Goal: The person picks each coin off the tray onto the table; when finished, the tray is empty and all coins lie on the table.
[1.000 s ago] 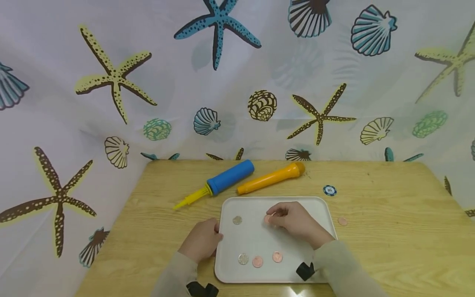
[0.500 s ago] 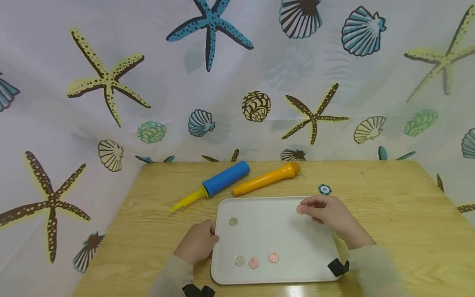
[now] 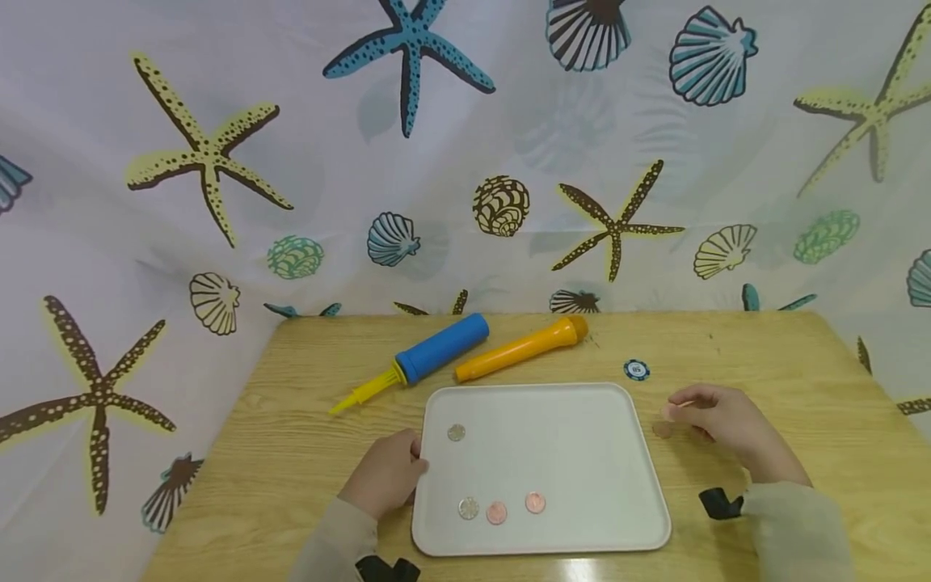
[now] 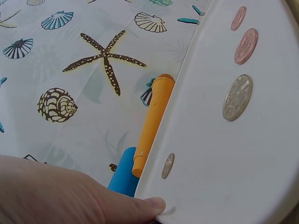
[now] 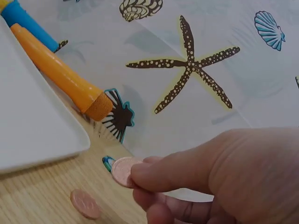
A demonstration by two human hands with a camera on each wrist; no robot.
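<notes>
Head view, right hand: the right hand (image 3: 716, 420) hovers low over the counter (image 3: 800, 388) just right of the white tray (image 3: 553, 453), forearm coming in from the lower right, knuckles up; its fingers are curled and pinch a copper coin (image 3: 671, 411) at their tips.
Head view, coin below: a second copper coin (image 3: 663, 430) lies flat on the counter just under the held one, close to the tray's right rim.
Head view, left hand: the left hand (image 3: 385, 477) rests at the tray's left edge, fingers curled round the rim.
Head view, tray contents: one silver coin (image 3: 456, 432) near the left rim; near the front a silver coin beside two copper coins (image 3: 516, 508), side by side.
Head view, far counter: a blue and yellow pump (image 3: 418, 361) and an orange tube (image 3: 520, 349) lie slanted beyond the tray; a blue poker chip (image 3: 636, 370) sits near the tray's far right corner. Its marking is too small to read.
Left wrist view: the thumb (image 4: 140, 205) presses on the tray rim (image 4: 187, 93), which is seen tilted by the camera; coins lie on the tray and the orange tube (image 4: 152, 126) shows behind.
Right wrist view: thumb and forefinger (image 5: 177, 170) clamp the copper coin (image 5: 122, 171) edge-out, above the counter; the other copper coin (image 5: 85, 204) lies flat below. The coin faces are too blurred to read.
Backdrop: a curtain (image 3: 291, 162) printed with starfish and shells.
</notes>
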